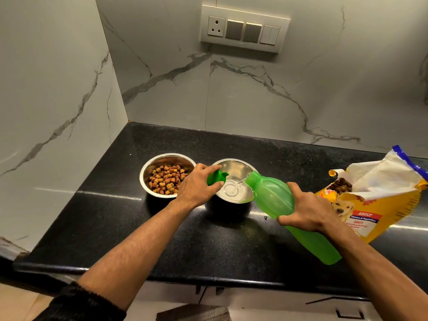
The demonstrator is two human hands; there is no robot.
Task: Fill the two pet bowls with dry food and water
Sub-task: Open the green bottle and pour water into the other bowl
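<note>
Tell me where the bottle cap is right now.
In the head view, the green cap is held in the left hand, over the near-left rim of the water bowl, just right of the kibble bowl.

green bottle (pixel 273 198) & cap (pixel 214 178), black counter (pixel 115 205), yellow bag (pixel 382 205).

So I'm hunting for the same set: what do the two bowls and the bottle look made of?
Both bowls, the kibble bowl and the water bowl, look like polished stainless steel: silvery and mirror-like. The bottle in the right hand looks like translucent green plastic with moulded ribs; its cap in the left hand matches, though opaque.
</note>
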